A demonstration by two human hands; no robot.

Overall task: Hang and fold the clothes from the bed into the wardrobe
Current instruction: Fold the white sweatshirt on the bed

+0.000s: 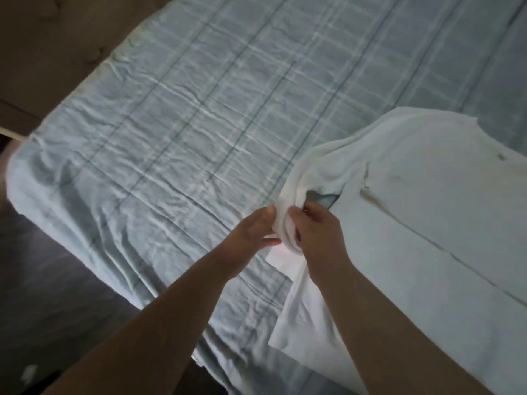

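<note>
White cotton shirt lies spread flat on right part of bed — over pale blue-grey checked quilted bedspread, wrinkled, draped over near edge. One bunched end of shirt lifted at its left side. Left hand pinches that bunch, thumb and fingers curled onto cloth. Right hand grips same bunch from other side, fingers curled round it — hands almost touching. Dark wooden floor beside bed, lower left.
</note>
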